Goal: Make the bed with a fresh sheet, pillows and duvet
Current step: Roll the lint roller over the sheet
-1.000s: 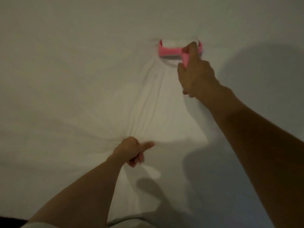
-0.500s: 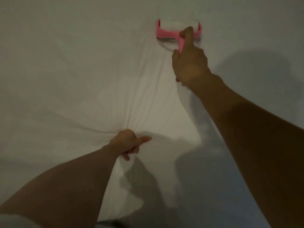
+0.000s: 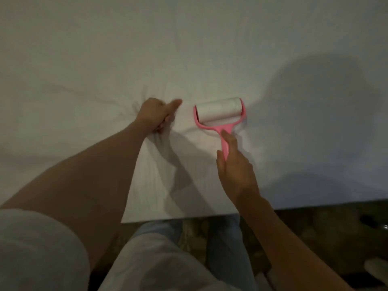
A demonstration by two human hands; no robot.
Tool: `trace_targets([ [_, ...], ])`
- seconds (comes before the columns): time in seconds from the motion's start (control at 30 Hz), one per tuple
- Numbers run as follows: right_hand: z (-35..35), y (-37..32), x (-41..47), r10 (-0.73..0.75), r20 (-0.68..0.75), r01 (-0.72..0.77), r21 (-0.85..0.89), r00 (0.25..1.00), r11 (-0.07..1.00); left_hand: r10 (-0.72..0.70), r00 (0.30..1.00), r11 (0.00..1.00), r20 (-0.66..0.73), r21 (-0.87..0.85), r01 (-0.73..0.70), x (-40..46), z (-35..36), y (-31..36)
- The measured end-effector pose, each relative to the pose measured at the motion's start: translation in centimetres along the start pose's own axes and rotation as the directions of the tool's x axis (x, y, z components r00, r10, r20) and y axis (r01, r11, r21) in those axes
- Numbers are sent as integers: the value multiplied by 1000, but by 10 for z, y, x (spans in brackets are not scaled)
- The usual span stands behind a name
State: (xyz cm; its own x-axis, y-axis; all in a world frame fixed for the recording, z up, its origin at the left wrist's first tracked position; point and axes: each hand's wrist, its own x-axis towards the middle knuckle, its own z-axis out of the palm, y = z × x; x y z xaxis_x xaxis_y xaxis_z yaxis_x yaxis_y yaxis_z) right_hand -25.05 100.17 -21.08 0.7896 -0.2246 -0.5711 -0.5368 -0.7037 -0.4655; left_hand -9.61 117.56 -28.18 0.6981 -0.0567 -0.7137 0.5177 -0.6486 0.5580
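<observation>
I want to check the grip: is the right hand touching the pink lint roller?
Touching. The head view shows the right hand on the pink lint roller, with the thumb and a finger lying along both sides of its handle.

sheet [image 3: 105,59] cropped, roller handle [image 3: 225,141] partly hidden

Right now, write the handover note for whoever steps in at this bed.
Left hand: grips a bunch of sheet, thumb out, creases fanning from it.
Right hand: holds the pink lint roller by its handle, the roll lying on the sheet beside the left hand.
Done: white sheet covers the bed to the near edge.
Left: finish rolling, smooth the bunched patch; no pillows or duvet in view.
</observation>
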Motion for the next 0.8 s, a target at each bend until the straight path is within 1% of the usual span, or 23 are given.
trace_targets([
  [0.07, 15, 17, -30, 1, -47, 0, 14, 999, 1000, 64, 997, 996, -38, 72, -61, -7, 4, -4],
  [0.1, 23, 24, -43, -14, -72, 14, 12, 997, 1000, 102, 994, 986, -43, 138, -95, -12, 7, -6],
  [0.17, 37, 39, -70, -31, -94, 34, 32, 995, 999, 163, 985, 944, -54, 299, -140, -25, 12, -11],
  [0.23, 44, 55, -96, -12, -96, 20, 77, 995, 997, 216, 974, 898, -73, 406, -169, -37, 18, -12],
  [0.33, 44, 79, -139, 12, -45, -7, 115, 999, 993, 310, 951, 851, -25, 453, -265, -55, 28, -8],
  [0.43, 41, 106, -175, 104, 61, -109, 94, 993, 990, 326, 945, 882, 28, 352, -315, -72, 44, 2],
  [0.5, 38, 122, -191, 160, 102, -163, 15, 982, 987, 308, 949, 909, 70, 274, -315, -77, 56, 13],
  [0.53, 36, 127, -196, 186, 101, -184, -30, 977, 982, 304, 949, 917, 87, 243, -316, -77, 60, 18],
  [0.6, 33, 131, -196, 230, 26, -229, -43, 973, 973, 293, 950, 933, 104, 187, -308, -73, 66, 28],
  [0.67, 31, 130, -183, 234, -55, -236, -24, 971, 971, 266, 960, 955, 83, 112, -275, -64, 69, 36],
  [0.73, 28, 122, -160, 186, -100, -189, -12, 977, 982, 184, 983, 983, 26, -25, -183, -54, 72, 44],
  [0.8, 22, 105, -127, 127, -124, -128, 2, 984, 992, 75, 997, 980, -32, -185, -80, -46, 74, 52],
])
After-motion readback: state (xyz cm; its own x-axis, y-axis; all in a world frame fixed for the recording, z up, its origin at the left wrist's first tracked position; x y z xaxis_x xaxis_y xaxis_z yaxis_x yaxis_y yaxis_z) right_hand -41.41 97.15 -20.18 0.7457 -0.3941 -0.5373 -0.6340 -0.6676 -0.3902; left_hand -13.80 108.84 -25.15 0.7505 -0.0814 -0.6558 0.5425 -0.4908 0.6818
